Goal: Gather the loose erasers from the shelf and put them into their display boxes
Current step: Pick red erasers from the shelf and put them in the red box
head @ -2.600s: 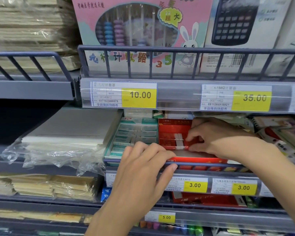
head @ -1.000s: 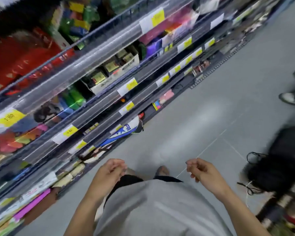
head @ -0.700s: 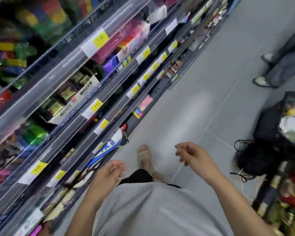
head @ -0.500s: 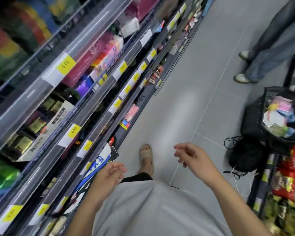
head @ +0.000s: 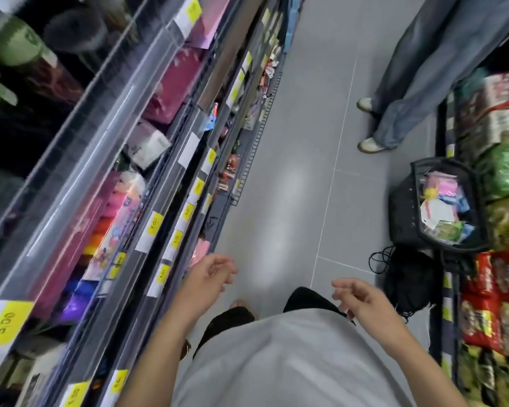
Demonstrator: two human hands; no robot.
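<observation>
No erasers and no display boxes are in view. I look steeply down along a shop aisle at my own body in a grey shirt. My left hand (head: 210,277) hangs in front of me beside the lower shelves, fingers loosely curled and apart, holding nothing. My right hand (head: 357,298) hangs at the same height over the floor, also loosely open with nothing in it. The picture is blurred by motion.
Shelving with yellow price tags (head: 155,227) runs along my left. A black basket (head: 441,204) full of packets stands on the grey floor (head: 291,160) at the right, beside snack shelves (head: 500,289). Another person's legs (head: 409,77) stand further up the aisle.
Both hands have left the eraser boxes on the shelf and dropped in front of me. The view has swung down and right along the aisle, bringing the basket and another person's legs into view.
</observation>
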